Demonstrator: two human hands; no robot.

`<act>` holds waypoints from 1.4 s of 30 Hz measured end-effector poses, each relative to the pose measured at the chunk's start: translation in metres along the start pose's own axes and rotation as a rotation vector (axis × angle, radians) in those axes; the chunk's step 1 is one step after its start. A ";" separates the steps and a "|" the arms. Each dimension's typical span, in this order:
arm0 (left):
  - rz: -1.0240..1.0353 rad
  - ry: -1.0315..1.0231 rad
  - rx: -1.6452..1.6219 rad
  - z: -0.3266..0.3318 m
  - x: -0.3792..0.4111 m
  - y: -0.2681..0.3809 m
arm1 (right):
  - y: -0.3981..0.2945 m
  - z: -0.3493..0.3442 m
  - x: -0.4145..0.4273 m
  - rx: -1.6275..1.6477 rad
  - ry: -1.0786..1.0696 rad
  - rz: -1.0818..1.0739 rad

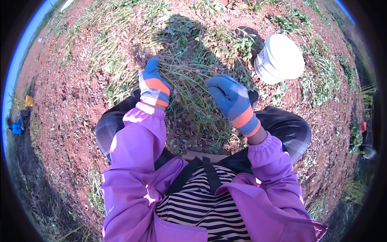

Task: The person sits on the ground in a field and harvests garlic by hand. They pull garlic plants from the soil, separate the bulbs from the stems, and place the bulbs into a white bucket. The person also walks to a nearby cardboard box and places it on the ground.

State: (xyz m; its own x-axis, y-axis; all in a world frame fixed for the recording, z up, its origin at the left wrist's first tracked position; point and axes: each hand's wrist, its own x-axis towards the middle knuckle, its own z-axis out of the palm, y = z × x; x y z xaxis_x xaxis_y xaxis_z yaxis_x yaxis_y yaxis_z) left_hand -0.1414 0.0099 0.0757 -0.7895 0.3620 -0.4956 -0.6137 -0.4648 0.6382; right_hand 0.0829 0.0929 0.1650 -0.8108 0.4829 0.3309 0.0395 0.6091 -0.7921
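My left hand (154, 78), in a blue work glove with an orange-striped cuff, is closed around a bunch of pulled plants (187, 74), near their root end. Small pale pods, which look like peanuts, show among the stems. The stalks run to the right and down between my knees. My right hand (225, 92), in a matching glove, is at the right side of the bunch with its fingers curled; whether it holds a stem or pod is hidden. A white plastic bucket (282, 59) stands beyond my right hand, its inside not visible.
Uprooted plants (118, 60) lie in rows on reddish soil (72, 121) ahead and to both sides. My bent knees flank the stalks. At the far left edge are a person in blue (17, 127) and a yellow object (29, 101); a red object (363, 127) is at the far right.
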 end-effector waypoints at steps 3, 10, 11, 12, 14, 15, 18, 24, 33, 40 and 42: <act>-0.049 -0.105 -0.044 0.013 -0.020 -0.001 | 0.016 0.055 -0.011 0.025 0.101 0.088; -0.087 -0.117 -0.101 0.005 -0.017 -0.005 | 0.020 0.093 0.015 0.023 0.271 0.210; -0.060 -0.115 -0.088 0.003 -0.015 -0.007 | 0.021 0.095 0.017 0.052 0.253 0.248; -0.032 -0.111 -0.074 0.006 -0.017 -0.007 | 0.018 0.095 0.020 -0.003 0.295 0.185; -0.010 -0.145 -0.038 0.008 -0.022 -0.005 | 0.014 0.094 0.021 -0.005 0.331 0.110; -0.015 -0.182 -0.015 0.009 -0.031 -0.001 | 0.012 0.094 0.019 -0.005 0.349 0.074; 0.022 -0.105 -0.022 0.008 -0.026 -0.002 | 0.010 0.088 0.015 -0.072 0.279 0.072; 0.060 0.045 0.139 0.017 -0.037 0.003 | -0.004 0.061 -0.011 0.061 -0.064 0.066; 0.051 -0.060 0.096 0.005 -0.015 0.016 | -0.020 0.064 -0.062 0.242 -0.124 0.143; 0.015 0.083 0.050 0.015 -0.026 0.000 | -0.007 0.082 -0.025 0.065 0.154 0.138; 0.040 0.086 0.059 0.012 -0.026 -0.003 | 0.001 0.098 -0.017 0.012 0.213 0.152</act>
State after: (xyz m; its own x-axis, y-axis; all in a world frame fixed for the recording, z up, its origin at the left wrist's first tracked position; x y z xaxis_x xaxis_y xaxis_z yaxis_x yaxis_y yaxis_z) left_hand -0.1190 0.0120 0.0937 -0.8120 0.2721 -0.5163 -0.5827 -0.4285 0.6905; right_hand 0.0393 0.0235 0.1078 -0.6550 0.6905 0.3069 0.1439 0.5127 -0.8464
